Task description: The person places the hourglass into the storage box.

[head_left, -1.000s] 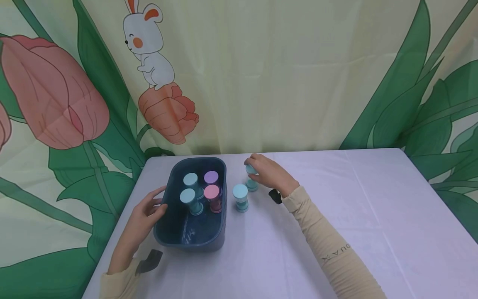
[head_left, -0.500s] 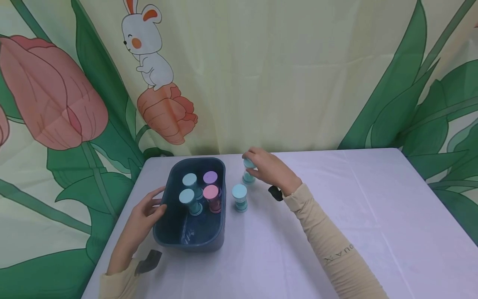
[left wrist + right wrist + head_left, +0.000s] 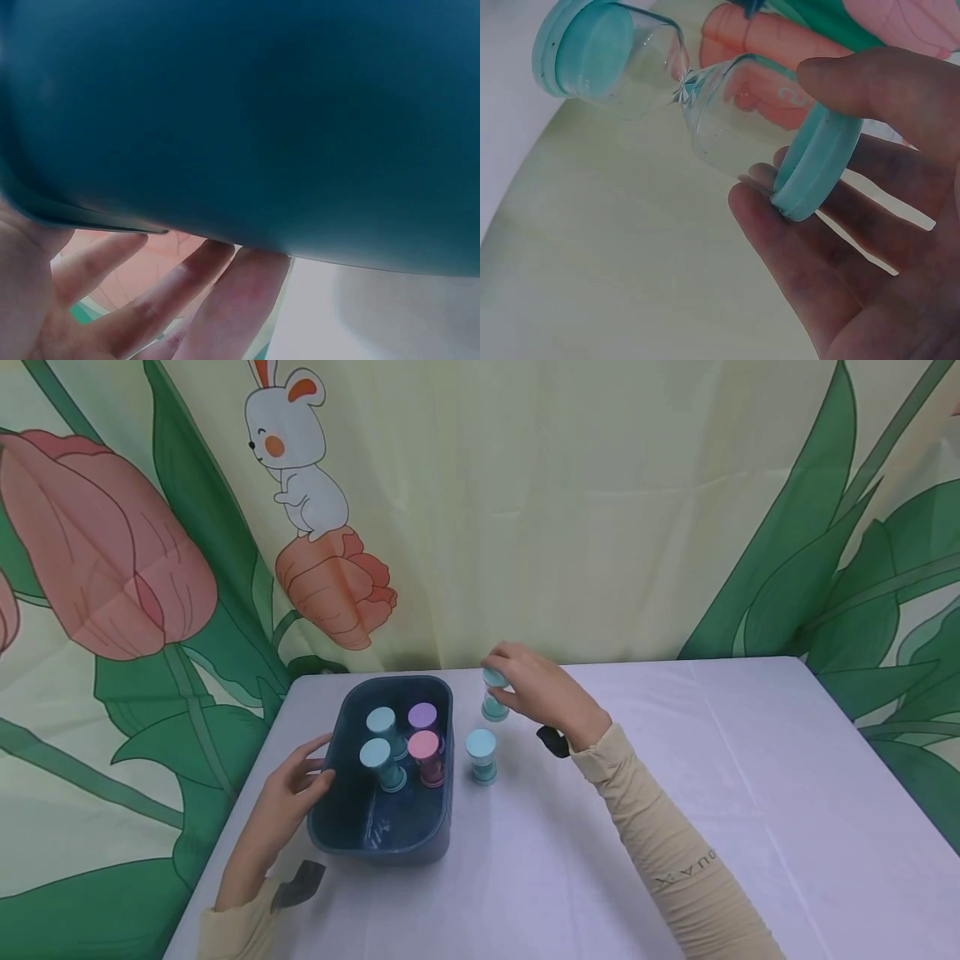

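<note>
My right hand [image 3: 546, 691] pinches the upper turquoise cap of a sand timer [image 3: 495, 706] between thumb and fingers, near the table's back edge. In the right wrist view the timer's clear glass narrows at the waist, and its other cap [image 3: 585, 51] points away from the palm. My left hand [image 3: 288, 793] touches the left side of a dark blue bin [image 3: 382, 843]; in the left wrist view its fingers [image 3: 236, 300] lie fairly straight against the outer wall. Another turquoise sand timer [image 3: 482, 756] stands upright just right of the bin.
Inside the bin stand two turquoise sand timers [image 3: 381, 756], a pink one [image 3: 426, 756] and a purple one [image 3: 422, 717]. A white cloth covers the table [image 3: 660, 760]. Behind it hangs a curtain [image 3: 570, 527] printed with a rabbit, carrot and tulips.
My right hand has moved slightly back and to the left, and the sand timer it holds has moved with it. My left hand and the bin have stayed in place.
</note>
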Action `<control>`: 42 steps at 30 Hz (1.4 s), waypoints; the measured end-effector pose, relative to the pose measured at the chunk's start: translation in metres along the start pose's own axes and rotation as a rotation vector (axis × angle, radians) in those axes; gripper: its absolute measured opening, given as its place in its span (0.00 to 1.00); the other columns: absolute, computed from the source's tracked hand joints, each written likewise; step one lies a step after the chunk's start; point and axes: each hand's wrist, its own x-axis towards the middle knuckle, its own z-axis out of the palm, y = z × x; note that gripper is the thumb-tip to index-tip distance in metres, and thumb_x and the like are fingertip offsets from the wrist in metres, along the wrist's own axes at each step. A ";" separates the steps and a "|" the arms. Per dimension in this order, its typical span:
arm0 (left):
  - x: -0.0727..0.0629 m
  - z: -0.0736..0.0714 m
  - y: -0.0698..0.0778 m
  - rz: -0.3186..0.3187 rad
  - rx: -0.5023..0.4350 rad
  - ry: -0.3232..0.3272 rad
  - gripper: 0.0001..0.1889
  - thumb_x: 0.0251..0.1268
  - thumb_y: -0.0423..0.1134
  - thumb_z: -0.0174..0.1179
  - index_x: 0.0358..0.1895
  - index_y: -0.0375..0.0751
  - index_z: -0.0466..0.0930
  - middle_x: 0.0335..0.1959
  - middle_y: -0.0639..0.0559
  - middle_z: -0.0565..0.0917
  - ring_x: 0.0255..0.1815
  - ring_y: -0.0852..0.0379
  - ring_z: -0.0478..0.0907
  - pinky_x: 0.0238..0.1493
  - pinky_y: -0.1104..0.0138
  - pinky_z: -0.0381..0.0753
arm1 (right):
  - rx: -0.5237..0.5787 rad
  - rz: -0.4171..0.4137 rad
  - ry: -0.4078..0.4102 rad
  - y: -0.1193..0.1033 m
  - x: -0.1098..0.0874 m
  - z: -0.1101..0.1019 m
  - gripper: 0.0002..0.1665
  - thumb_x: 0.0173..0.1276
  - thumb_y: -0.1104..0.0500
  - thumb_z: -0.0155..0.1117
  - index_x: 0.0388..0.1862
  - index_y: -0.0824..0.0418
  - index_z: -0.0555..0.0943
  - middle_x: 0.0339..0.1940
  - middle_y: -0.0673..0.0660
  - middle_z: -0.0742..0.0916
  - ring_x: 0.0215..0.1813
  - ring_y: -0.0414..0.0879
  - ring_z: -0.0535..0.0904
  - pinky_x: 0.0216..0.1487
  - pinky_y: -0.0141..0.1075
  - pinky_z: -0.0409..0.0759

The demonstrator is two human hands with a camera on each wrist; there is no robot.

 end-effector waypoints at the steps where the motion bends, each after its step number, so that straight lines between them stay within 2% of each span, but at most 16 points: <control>1: 0.000 0.000 0.000 -0.001 0.001 0.000 0.32 0.75 0.50 0.55 0.77 0.51 0.58 0.65 0.31 0.74 0.64 0.31 0.73 0.62 0.39 0.73 | -0.005 -0.005 0.002 -0.001 0.000 -0.002 0.22 0.65 0.61 0.71 0.57 0.67 0.80 0.50 0.58 0.82 0.51 0.50 0.79 0.54 0.39 0.81; 13: 0.000 0.001 0.002 0.004 0.002 -0.007 0.33 0.74 0.53 0.55 0.77 0.51 0.58 0.65 0.31 0.73 0.64 0.31 0.74 0.61 0.38 0.73 | 0.000 -0.050 0.039 -0.013 0.001 -0.014 0.22 0.66 0.61 0.70 0.58 0.66 0.80 0.51 0.58 0.82 0.53 0.49 0.78 0.55 0.38 0.81; 22: -0.001 0.001 0.002 -0.006 0.002 -0.005 0.32 0.75 0.50 0.55 0.77 0.52 0.57 0.65 0.31 0.74 0.64 0.31 0.74 0.61 0.38 0.73 | 0.007 -0.073 0.047 -0.026 0.003 -0.023 0.23 0.65 0.61 0.70 0.58 0.65 0.80 0.52 0.57 0.82 0.55 0.49 0.78 0.57 0.37 0.81; 29: -0.002 0.000 0.002 0.005 -0.002 -0.004 0.32 0.75 0.50 0.55 0.77 0.50 0.58 0.64 0.31 0.74 0.64 0.31 0.74 0.61 0.38 0.73 | 0.005 -0.143 0.098 -0.035 0.004 -0.027 0.22 0.66 0.60 0.70 0.57 0.65 0.81 0.52 0.57 0.83 0.55 0.48 0.79 0.56 0.37 0.81; 42: 0.000 0.000 0.001 0.001 -0.012 -0.009 0.32 0.75 0.49 0.55 0.77 0.50 0.58 0.64 0.31 0.74 0.64 0.31 0.73 0.62 0.37 0.71 | -0.023 -0.216 0.124 -0.051 0.007 -0.027 0.21 0.64 0.61 0.72 0.55 0.65 0.81 0.50 0.57 0.83 0.54 0.48 0.79 0.54 0.36 0.82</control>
